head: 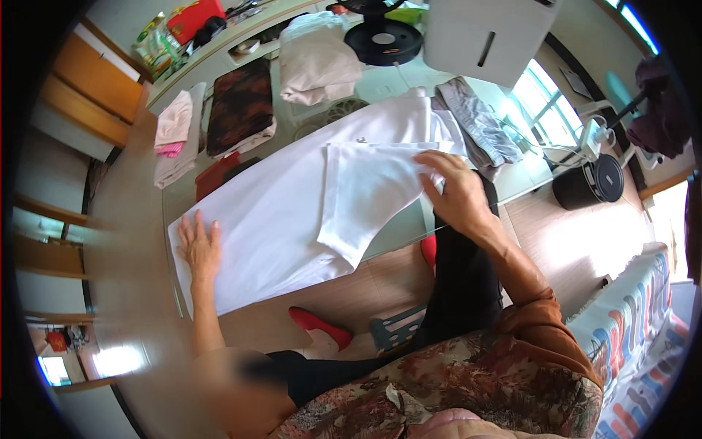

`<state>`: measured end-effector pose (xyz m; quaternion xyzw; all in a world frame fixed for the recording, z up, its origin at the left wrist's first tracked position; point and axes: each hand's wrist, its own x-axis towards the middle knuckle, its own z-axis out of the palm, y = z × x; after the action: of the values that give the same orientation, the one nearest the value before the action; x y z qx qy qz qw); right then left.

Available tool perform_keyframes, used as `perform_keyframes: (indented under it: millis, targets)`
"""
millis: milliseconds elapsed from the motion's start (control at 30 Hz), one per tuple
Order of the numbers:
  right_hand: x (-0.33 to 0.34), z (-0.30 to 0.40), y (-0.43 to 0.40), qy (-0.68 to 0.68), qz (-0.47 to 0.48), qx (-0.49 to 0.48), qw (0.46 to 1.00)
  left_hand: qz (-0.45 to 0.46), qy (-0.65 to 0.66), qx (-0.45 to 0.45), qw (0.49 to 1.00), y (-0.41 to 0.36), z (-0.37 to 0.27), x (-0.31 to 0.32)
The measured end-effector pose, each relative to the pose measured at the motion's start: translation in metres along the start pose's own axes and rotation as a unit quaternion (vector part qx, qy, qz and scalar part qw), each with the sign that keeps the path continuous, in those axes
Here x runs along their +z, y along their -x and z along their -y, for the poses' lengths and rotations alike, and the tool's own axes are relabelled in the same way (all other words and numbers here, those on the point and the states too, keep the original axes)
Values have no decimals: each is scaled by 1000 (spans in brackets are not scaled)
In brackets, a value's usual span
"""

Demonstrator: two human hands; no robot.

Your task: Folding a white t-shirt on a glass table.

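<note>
A white garment (pixel 274 192), which looks like a shirt, lies spread over a glass-topped table (pixel 400 230). One short sleeve (pixel 373 192) lies flat across its body, with the hem towards the middle. My left hand (pixel 200 247) rests with spread fingers on the garment's left end. At the sleeve's upper right part is my right hand (pixel 452 189), fingers bent and apart, over the cloth's edge; whether the fingertips press on it cannot be told. Part of the garment hangs over the table's near edge.
Beyond the garment lie a dark patterned folded cloth (pixel 241 107), a beige folded pile (pixel 318 60), small pink cloths (pixel 174 123) and grey trousers (pixel 477 123). A black fan base (pixel 384 41) and a white appliance (pixel 488 38) stand at the back. A black bin (pixel 587 184) is on the right.
</note>
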<state>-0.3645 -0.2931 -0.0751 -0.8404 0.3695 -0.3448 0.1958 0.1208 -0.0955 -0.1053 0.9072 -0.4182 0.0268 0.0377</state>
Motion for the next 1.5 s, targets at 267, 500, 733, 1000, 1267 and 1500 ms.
perform_keyframes:
  millis: [267,500,733,1000,1267,1500]
  targets:
    - [-48,-37,20,-324,-10,319,890,5,246,406,880,35,-217,-5]
    - [-41,-55,-5,-564,-68,427,704,27,116,428,896,44,-239,-9]
    - [-31,-54,-7,-607,-2,452,653,15,132,443,886,48,-266,-20]
    - [-5,-61,-67,-398,30,444,802,36,107,401,909,57,-308,-1]
    - [13,-44,-85,-531,-16,368,764,-4,163,402,901,57,-302,0]
    - [0,42,-131,-536,20,284,795,3,345,362,866,67,-240,-22]
